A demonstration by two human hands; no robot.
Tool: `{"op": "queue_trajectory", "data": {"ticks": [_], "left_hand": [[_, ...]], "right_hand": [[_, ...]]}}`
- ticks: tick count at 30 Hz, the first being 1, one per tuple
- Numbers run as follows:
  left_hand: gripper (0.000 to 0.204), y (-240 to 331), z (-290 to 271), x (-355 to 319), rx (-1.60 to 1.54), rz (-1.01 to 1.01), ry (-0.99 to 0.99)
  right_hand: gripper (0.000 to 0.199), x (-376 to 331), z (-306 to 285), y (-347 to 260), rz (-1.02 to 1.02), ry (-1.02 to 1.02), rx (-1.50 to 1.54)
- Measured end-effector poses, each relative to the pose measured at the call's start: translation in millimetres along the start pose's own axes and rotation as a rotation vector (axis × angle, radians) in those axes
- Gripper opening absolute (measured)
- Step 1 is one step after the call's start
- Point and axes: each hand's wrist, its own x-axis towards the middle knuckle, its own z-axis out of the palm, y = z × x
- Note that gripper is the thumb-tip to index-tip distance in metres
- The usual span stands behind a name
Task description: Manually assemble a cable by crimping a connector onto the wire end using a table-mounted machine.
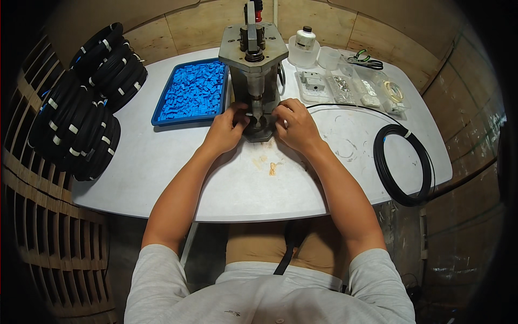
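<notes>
**Hands at the bench press**

Press (253, 70) of grey metal stands upright at the middle of the white table (162, 162), toward its far edge, and both hands meet at its foot. From my feed I see the left hand (225, 128) curled against the left side of the base, fingers bent inward at the spot under the ram. The right hand (294, 125) mirrors it on the right side, fingers tucked toward the same spot. The two hands sit close together, nearly touching, but whether they pinch a small part between them I cannot tell; the fingertips hide whatever lies there.

Just left of the press lies a blue tray (162, 114) heaped with small blue plastic pieces (194, 89). Right of the press I see a clear compartment box (345, 89) with small metal parts in it, and behind that a white jar (305, 39) on a translucent tub. Green-handled pliers (364, 58) rest near the far right corner.

A coil of black cable (402, 164) lies flat on the right part of the table, well apart from the hands, with a loose strand running back toward the press. At the left edge many bundled black cable coils (81, 113), bound with white ties, are stacked leaning over the table's rim. A faint tan smear (267, 164) marks the tabletop just near my side of the hands.
</notes>
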Motion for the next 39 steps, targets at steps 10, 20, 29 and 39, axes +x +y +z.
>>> {"op": "queue_trajectory", "data": {"ticks": [10, 20, 29, 39], "left_hand": [[0.035, 4, -2, -4, 0.030, 0.068, 0.061], [0.037, 7, -6, -4, 0.122, 0.047, -0.047], [0.032, 3, -5, -3, 0.095, 0.043, -0.014], [0.026, 4, -6, -3, 0.133, 0.035, -0.016]], "right_hand": [[0.019, -1, -2, -7, 0.128, -0.084, 0.194], [0.027, -1, -7, -7, 0.230, -0.269, 0.138], [0.028, -2, -6, -6, 0.238, -0.222, 0.113], [0.019, -3, -2, 6, 0.105, -0.042, -0.046]]}}
